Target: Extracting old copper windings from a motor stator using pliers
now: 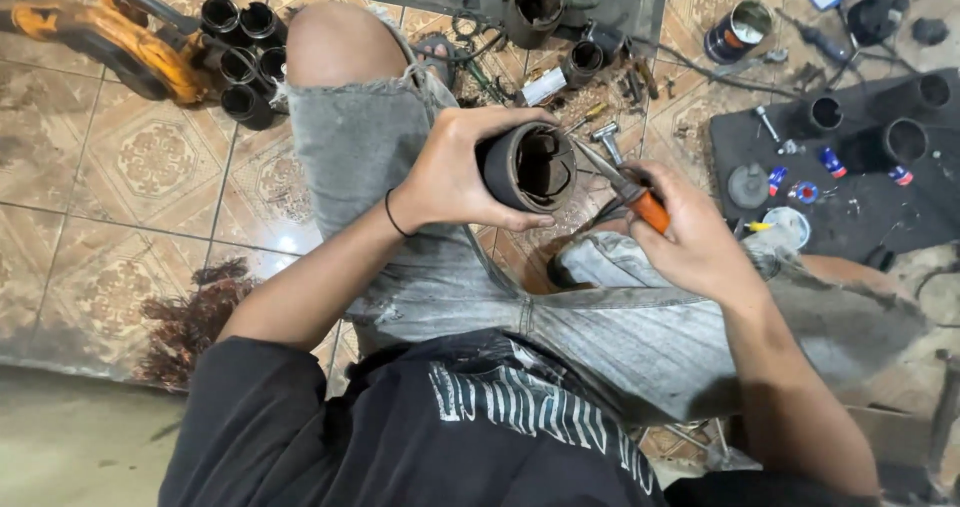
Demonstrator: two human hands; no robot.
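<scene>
Black cylinder (528,167) grasped by left hand (455,172) | right hand (690,242) fingers clenched on screwdriver (625,185) | tip may slip, scratch inside

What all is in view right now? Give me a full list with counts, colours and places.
Cylindrical housing: one, black, held in the left hand over the lap.
Screwdriver: one, orange handle, in the right hand, tip at the housing's rim.
Black tubes: about five, clustered on the tiled floor, upper left.
Power tool: one, orange and black, beside the tubes.
Tin can: one, open, top right of centre.
Dark mat: one, right, bearing two black cylinders and small parts.
Loose tools and parts: count unclear, top centre.
Jeans: grey, torn at the knee.
Left hand: gripping the housing.
Right hand: gripping the screwdriver.
</scene>
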